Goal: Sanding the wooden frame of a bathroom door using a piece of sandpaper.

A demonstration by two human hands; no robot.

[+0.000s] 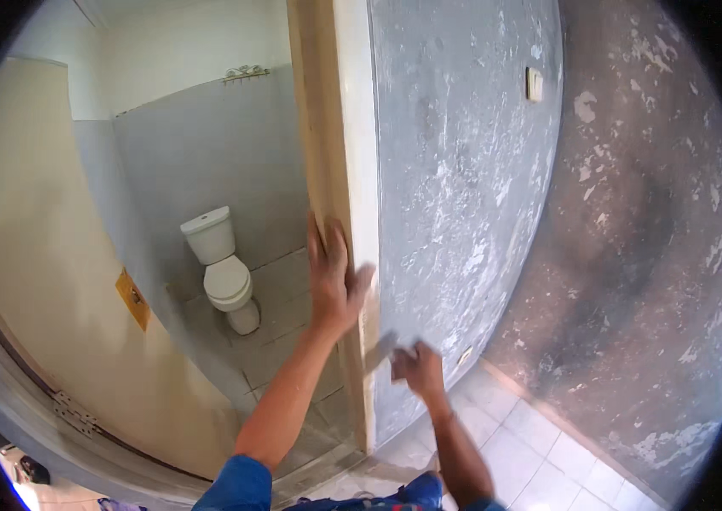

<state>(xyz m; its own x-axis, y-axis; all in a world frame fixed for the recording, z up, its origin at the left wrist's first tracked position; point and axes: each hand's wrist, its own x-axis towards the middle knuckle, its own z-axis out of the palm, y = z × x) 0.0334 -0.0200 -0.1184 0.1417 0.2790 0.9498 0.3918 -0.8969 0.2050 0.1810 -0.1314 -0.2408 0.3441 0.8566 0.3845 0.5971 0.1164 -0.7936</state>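
Note:
My left hand (337, 281) rests against the wooden door frame (322, 111) with its fingers spread, holding nothing. Lower and to the right, my right hand (420, 370) is closed around what looks like a scraper (380, 352). Its flat grey blade points left, at the frame's edge beside the grey wall (454, 187); the handle is hidden in my fist. Blur at the blade leaves it unclear whether it touches the frame. White patches and flaked paint mark the wall.
A cream door (28, 213) stands open on the left, with a yellowish lock plate (132, 300). Beyond the doorway is a white toilet (227, 278). A light switch (534, 84) sits on the grey wall, and a brownish patchy wall (633, 213) rises at the right over white floor tiles (531, 426).

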